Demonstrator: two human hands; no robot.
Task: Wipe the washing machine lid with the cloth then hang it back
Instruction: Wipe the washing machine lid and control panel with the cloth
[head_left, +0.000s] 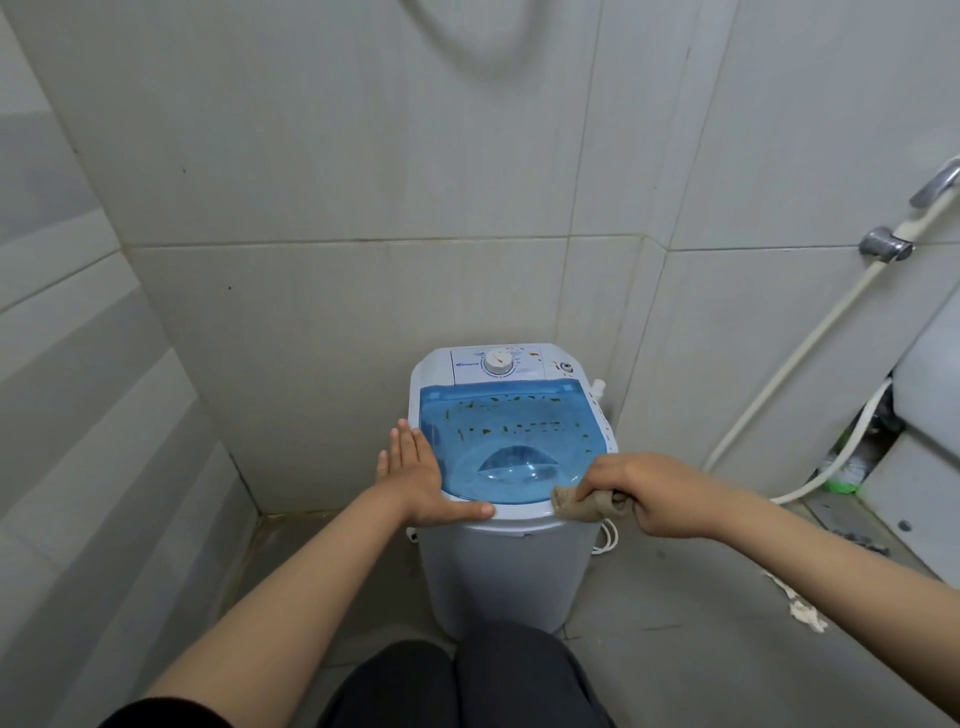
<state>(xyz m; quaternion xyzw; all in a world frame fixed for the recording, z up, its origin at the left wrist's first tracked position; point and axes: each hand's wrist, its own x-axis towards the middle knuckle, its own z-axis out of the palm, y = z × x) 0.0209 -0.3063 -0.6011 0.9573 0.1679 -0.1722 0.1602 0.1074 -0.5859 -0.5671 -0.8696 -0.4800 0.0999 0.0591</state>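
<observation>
Tiled corner (337, 156), hose (810, 353) beside washing machine lid (511, 441); left hand (415, 478) flat, right hand (644, 493) clutching cloth (576, 503).

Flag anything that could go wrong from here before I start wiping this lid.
1. The brown specks lie across the far half of the translucent blue plastic lid; the bunched tan cloth sits at the near right rim, so short strokes may miss or smear them.
2. The right hand holds the cloth crumpled, giving little wiping face.
3. The left hand rests flat on the left rim, covering that strip.
</observation>
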